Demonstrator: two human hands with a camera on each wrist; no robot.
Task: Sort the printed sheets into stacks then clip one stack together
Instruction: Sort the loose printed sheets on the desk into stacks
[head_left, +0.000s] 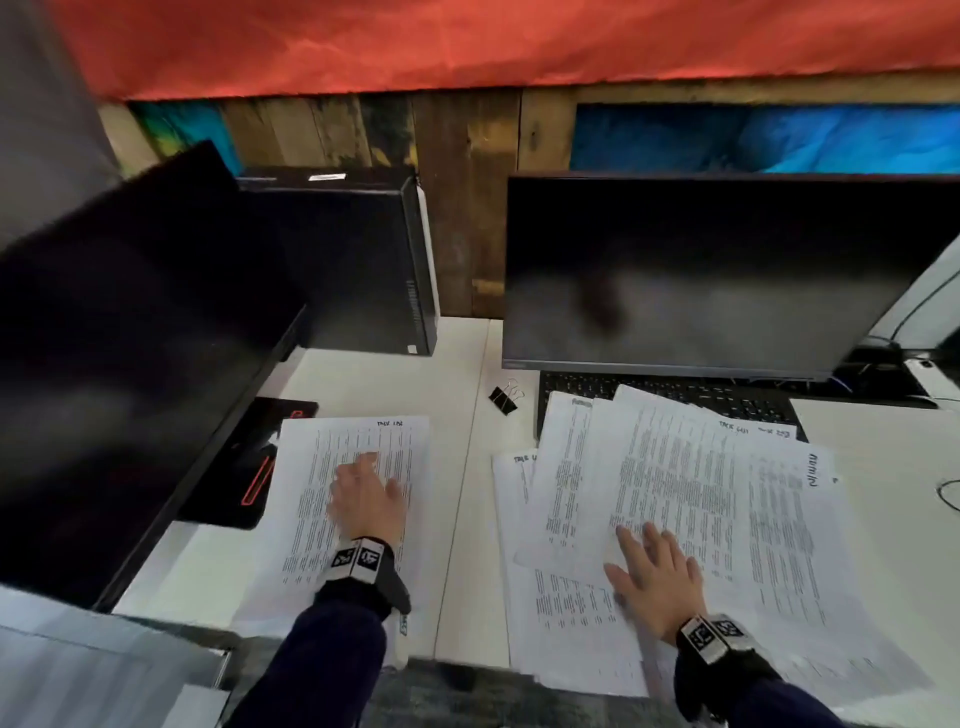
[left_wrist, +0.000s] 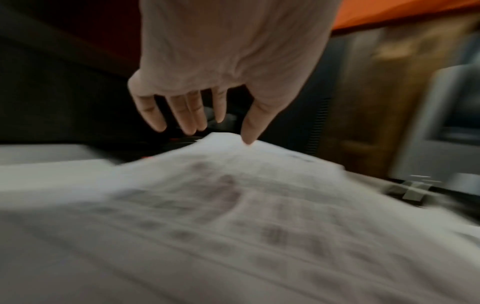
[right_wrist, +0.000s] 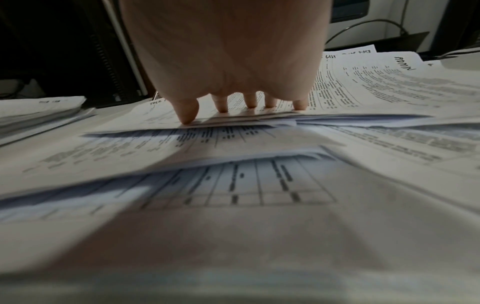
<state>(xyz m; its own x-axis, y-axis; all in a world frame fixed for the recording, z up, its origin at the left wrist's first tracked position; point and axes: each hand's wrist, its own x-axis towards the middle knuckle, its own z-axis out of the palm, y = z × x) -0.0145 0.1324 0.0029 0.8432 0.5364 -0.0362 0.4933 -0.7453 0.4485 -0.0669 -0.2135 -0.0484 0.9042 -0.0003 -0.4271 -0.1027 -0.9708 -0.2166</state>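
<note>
A neat stack of printed sheets (head_left: 317, 499) lies on the left of the white desk. My left hand (head_left: 363, 501) hovers or rests flat over it with fingers spread; in the left wrist view the left hand (left_wrist: 207, 115) hangs just above the stack (left_wrist: 233, 216), holding nothing. On the right, several loose printed sheets (head_left: 701, 499) are fanned out, partly over the keyboard. My right hand (head_left: 654, 577) presses flat on them, and in the right wrist view the right hand's fingertips (right_wrist: 187, 117) touch the top sheet (right_wrist: 233, 121). A black binder clip (head_left: 505, 397) lies between the piles.
A dark monitor (head_left: 717, 270) stands behind the loose sheets, above a black keyboard (head_left: 675, 395). A second dark monitor (head_left: 114, 364) looms at the left, with a black computer tower (head_left: 358, 260) behind and a black-and-red pad (head_left: 254, 467) beside the stack.
</note>
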